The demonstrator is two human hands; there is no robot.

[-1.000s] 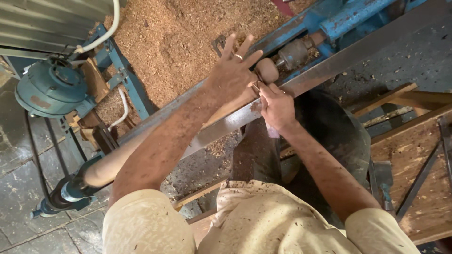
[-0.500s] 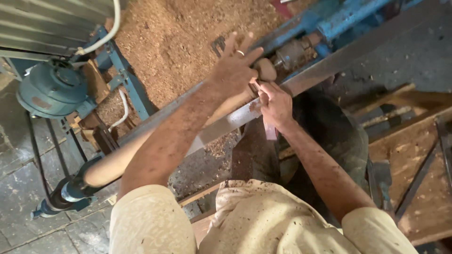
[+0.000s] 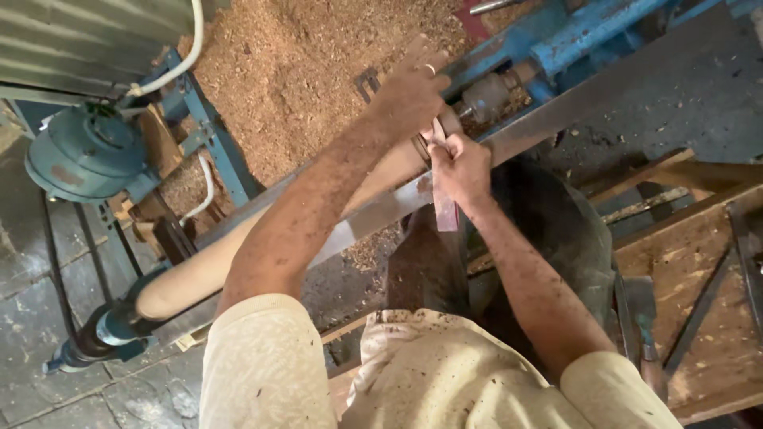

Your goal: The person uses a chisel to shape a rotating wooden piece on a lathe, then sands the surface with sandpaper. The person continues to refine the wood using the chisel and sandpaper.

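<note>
Barely shifted since a second ago, the left hand [image 3: 409, 91] rests open-fingered over the long wooden spindle [image 3: 238, 254], running seven to one o'clock, while the right hand [image 3: 459, 167] grips the flat tool [image 3: 443, 208] against its one-o'clock end.

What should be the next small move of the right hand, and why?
Probably press the flat tool gently forward, keeping it on the metal rest. The right hand holds its tip at the long wooden piece near its right end, and the left hand lies over the wood.
</note>
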